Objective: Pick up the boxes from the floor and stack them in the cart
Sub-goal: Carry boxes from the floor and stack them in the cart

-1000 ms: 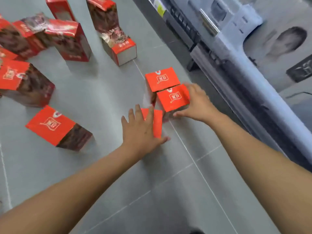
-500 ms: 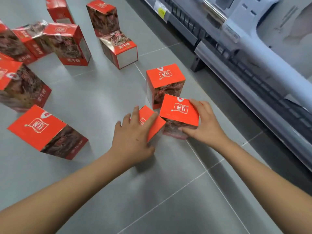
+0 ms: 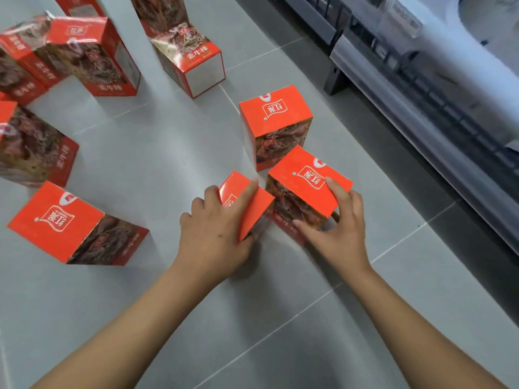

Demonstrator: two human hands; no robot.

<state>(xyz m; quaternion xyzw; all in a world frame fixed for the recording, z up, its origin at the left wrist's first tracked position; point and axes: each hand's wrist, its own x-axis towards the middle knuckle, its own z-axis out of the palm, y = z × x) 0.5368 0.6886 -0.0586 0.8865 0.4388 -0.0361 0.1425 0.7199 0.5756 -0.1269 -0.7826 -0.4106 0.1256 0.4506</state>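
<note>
Boxes fill both of my grips. The left grip (image 3: 216, 234) has its fingers curled round a small tilted box (image 3: 248, 204), thumb laid across the orange top. The right grip (image 3: 339, 228) pinches a second box (image 3: 309, 181) just beside it, forefinger on the top face and thumb low on the printed side. The two held boxes lean toward each other. I judge they are at the point of leaving the floor (image 3: 168, 141), though I cannot tell whether their lower edges are clear of it.

Directly behind them a third box (image 3: 276, 113) stands upright. Farther out lie a near-left box (image 3: 56, 220), a left-edge box (image 3: 31, 147), a toppled box (image 3: 191, 60) at the top and a cluster of boxes (image 3: 92, 54) at upper left. A grey metal frame (image 3: 421, 113) runs along the right; I cannot tell if it belongs to the cart.

By my reckoning the task is at an early stage. No stacked box is in view, two are in hand, and many wait on the floor.
</note>
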